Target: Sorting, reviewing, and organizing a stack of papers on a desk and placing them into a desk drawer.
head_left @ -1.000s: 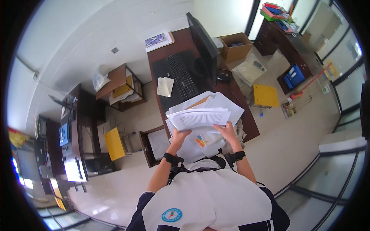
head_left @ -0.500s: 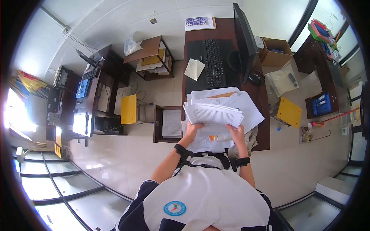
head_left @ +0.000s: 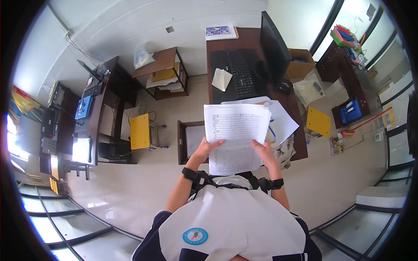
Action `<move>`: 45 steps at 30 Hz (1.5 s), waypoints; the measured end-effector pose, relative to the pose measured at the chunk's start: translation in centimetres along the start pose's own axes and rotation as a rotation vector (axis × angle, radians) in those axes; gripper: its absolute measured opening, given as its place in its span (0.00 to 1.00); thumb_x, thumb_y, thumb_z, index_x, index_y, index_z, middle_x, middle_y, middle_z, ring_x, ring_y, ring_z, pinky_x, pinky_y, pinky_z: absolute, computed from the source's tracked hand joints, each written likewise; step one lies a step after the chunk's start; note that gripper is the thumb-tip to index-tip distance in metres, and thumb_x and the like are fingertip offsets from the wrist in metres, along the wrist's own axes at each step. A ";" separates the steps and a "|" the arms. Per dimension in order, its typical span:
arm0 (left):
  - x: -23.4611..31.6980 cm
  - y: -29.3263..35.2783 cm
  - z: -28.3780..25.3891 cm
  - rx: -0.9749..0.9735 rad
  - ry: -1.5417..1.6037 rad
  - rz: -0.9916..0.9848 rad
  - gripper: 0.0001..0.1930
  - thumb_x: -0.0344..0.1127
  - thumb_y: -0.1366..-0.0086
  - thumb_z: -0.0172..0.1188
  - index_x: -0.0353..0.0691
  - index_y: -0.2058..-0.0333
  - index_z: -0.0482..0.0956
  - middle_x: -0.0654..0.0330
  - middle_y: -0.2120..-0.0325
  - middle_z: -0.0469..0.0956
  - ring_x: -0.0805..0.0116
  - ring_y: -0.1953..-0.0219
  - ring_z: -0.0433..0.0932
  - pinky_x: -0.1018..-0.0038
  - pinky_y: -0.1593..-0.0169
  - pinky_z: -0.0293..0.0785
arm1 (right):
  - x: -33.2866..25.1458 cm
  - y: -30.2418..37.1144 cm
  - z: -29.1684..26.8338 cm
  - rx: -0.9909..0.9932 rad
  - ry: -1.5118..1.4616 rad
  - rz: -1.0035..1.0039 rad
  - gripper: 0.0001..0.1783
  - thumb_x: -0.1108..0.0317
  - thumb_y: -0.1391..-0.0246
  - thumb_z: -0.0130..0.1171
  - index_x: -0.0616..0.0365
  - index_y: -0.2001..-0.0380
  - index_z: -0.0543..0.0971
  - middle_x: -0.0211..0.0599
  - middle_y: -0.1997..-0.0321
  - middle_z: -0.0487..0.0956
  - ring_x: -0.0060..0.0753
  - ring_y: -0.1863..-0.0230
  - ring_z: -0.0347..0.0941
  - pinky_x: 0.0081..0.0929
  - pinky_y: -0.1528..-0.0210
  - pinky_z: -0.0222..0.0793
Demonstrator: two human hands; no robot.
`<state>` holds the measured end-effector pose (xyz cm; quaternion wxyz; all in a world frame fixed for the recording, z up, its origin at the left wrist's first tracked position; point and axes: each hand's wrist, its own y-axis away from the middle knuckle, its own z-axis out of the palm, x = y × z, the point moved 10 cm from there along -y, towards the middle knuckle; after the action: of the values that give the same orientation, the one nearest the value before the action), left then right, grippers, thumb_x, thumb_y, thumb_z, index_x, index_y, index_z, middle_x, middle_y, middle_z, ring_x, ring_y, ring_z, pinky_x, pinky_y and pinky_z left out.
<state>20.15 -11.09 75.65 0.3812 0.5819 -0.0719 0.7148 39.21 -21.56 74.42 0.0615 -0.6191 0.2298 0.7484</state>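
Between my two hands I hold a stack of printed papers, its top sheet showing a grid table. My left hand grips the left edge with the thumb on top. At the right edge, my right hand does the same, thumb over the sheet and fingers hidden beneath. Below the stack, nearer my body, another gridded sheet shows; whether it is part of the stack I cannot tell. Loose white papers lie on the desk behind and to the right, partly covered by the stack.
On the brown desk are a keyboard, a monitor, a mouse, a folded note and a crumpled beige cloth. An open drawer juts out at the left. Yellow stools stand on both sides.
The stack has been raised and tilted toward me, so its gridded top page now faces up. It covers the small orange-and-white item seen before. My head view has shifted slightly.
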 end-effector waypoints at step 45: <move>-9.3 1.3 -28.6 0.445 0.147 -0.421 0.19 0.30 0.48 0.60 0.30 0.57 0.69 0.54 0.62 0.74 0.63 0.59 0.73 0.69 0.54 0.68 | 26.1 -2.0 27.5 0.207 -0.917 0.649 0.26 0.57 0.41 0.44 0.59 0.44 0.57 0.41 0.43 0.63 0.38 0.41 0.57 0.39 0.41 0.53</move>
<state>-2.58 -0.71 58.91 0.3885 0.5998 0.2362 0.6584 9.34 -13.21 52.43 -0.0177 -0.1198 0.4301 0.8946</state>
